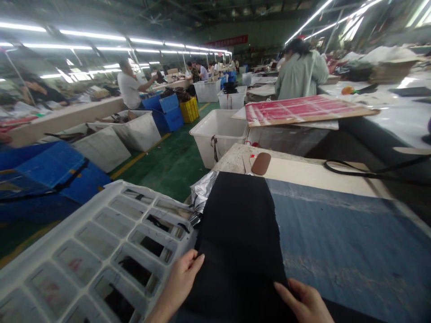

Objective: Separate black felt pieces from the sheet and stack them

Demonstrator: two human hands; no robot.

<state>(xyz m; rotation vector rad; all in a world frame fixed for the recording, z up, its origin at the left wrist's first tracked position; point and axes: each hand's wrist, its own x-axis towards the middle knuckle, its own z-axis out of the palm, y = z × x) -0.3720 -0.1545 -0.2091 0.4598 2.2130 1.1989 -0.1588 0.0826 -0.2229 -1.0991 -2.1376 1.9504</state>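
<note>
Pinching: black cloth (240, 215), left hand (183, 276) at left edge, right hand (303, 303) at right
Cloth lie: between hands, far part on table (234, 158), long axis running forward
Nearer hand: neither; both touching

Overhead tube lights (92, 35) glare amid dimness, with edges stretched and blurred.

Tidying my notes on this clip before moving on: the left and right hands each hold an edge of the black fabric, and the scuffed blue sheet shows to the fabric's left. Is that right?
Not quite: the scuffed blue sheet shows to the right of the black fabric, as the head view shows. The left hand and right hand do each hold an edge.
</note>
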